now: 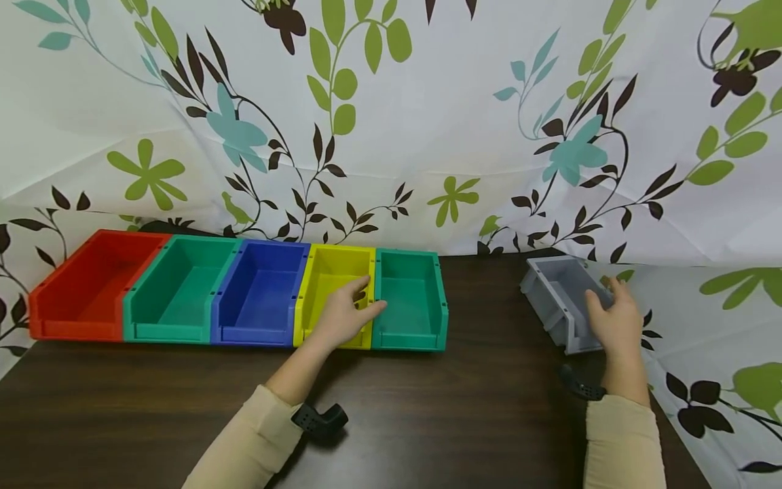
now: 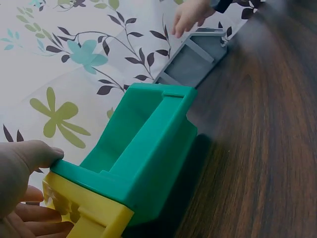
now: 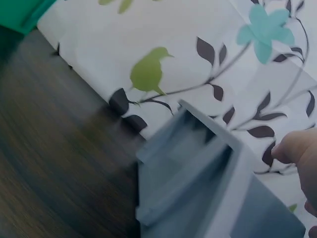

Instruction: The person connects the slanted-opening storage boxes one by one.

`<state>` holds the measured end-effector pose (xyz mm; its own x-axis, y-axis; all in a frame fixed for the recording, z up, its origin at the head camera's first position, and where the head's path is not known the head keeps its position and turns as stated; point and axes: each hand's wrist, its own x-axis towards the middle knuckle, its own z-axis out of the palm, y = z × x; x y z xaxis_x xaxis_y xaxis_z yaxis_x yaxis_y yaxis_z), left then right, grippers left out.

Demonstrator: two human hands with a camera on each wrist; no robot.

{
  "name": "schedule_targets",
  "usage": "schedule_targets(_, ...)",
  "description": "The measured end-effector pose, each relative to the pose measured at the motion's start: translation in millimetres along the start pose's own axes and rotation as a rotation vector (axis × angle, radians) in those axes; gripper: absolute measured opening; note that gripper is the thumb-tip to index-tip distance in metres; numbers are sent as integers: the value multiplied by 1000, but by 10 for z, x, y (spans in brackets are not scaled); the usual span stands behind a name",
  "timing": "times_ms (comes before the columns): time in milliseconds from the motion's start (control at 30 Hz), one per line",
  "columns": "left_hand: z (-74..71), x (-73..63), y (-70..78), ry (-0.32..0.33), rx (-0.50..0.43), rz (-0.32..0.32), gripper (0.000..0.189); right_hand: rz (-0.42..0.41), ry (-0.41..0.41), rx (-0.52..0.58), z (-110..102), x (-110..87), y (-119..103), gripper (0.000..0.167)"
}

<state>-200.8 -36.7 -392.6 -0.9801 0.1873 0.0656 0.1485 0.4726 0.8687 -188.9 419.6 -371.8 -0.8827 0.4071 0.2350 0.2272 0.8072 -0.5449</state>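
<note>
My left hand [image 1: 339,316] reaches over the yellow bin [image 1: 332,261], its fingers loosely bent. In the left wrist view the thumb tip is right at the rim of the green bin [image 2: 163,148], and the other fingers are beside the yellow bin [image 2: 99,213]. This green bin [image 1: 409,292] stands at the right end of a row. Farther right, my right hand [image 1: 617,326] is over the right side of a separate grey bin [image 1: 571,295], with thumb and fingers spread. In the right wrist view the thumb shows above the grey bin [image 3: 198,168], apart from its wall.
Left of the yellow bin stand a blue bin [image 1: 259,292], another green bin [image 1: 183,288] and a red bin [image 1: 100,292], side by side. All sit on a dark wooden table [image 1: 464,407]. A leaf-patterned cloth [image 1: 427,136] hangs behind and along the right edge.
</note>
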Motion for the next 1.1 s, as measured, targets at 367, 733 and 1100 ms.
schedule_targets(367, -8, 34, 11, -21, 0, 3, 65, 87, -33, -3, 46, 9, 90, 50)
schedule_targets(733, 5, 22, 15, -23, -2, -1, 65, 12, -219, 135, 275, -18, -52, 59)
schedule_targets(1100, 12, 28, 3, -23, -21, -8, 66, 136, -151, 365, 521, -20, -174, 53)
